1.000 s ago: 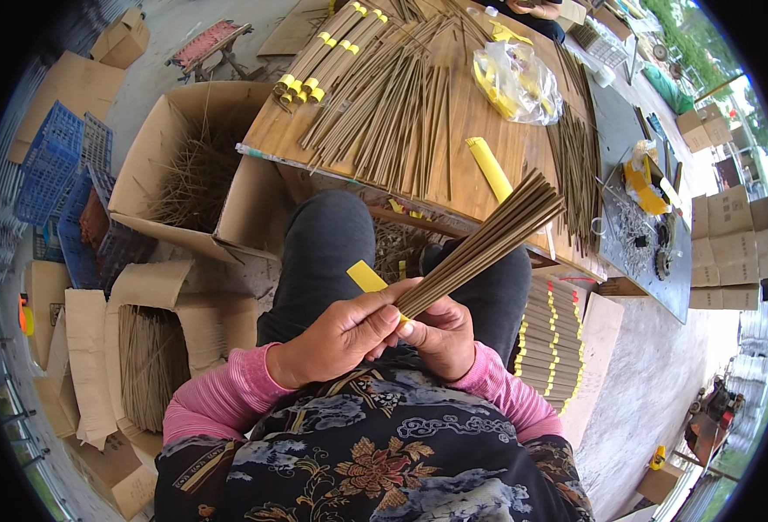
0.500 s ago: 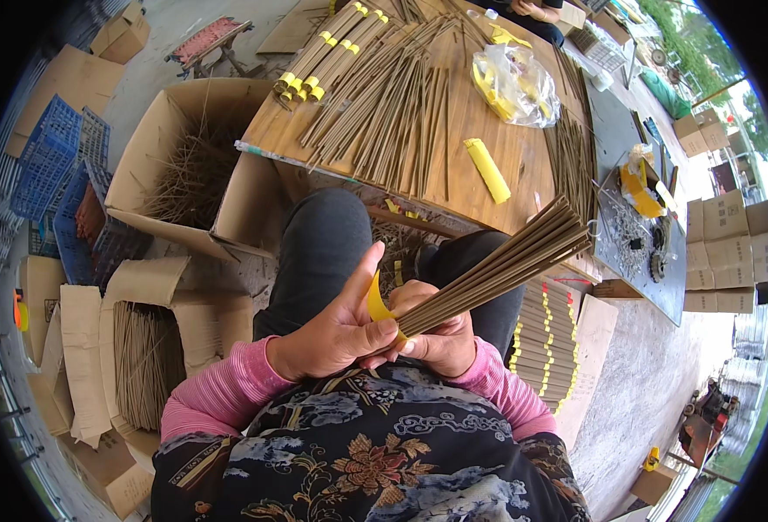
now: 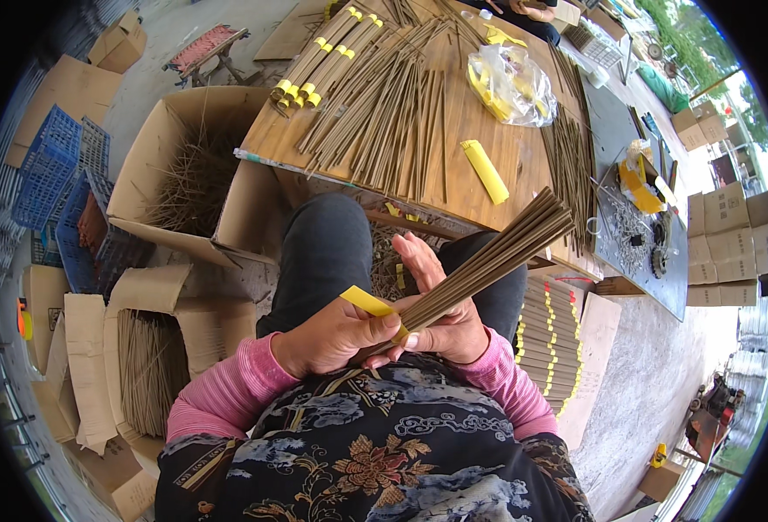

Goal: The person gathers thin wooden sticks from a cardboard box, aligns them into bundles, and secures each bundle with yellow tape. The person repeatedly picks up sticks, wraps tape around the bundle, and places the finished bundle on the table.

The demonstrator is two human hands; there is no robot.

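A bundle of thin brown incense sticks [image 3: 497, 252] slants up to the right above my lap. Around its lower end, my left hand [image 3: 338, 335] is closed, with the thumb pressing a yellow paper strip [image 3: 366, 301] against the sticks. The strip's free end points up and left. My right hand [image 3: 452, 324] supports the bundle from the other side, its thumb on the sticks near the strip and its fingers stretched upward behind them. The lower tips of the sticks are mostly hidden by my hands.
On the wooden table [image 3: 453, 104] lie loose sticks [image 3: 392, 130], yellow-banded bundles [image 3: 323, 56], a stack of yellow strips [image 3: 486, 171] and a plastic bag [image 3: 513, 85]. Cardboard boxes of sticks [image 3: 227, 187] stand at left. More banded bundles [image 3: 547, 348] lie at right. Another person's hand [image 3: 536, 10] shows beyond the table.
The strip's free end has swung from upright to pointing left. My right fingers have uncurled and stretched upward. The bundle's upper end has shifted slightly left.
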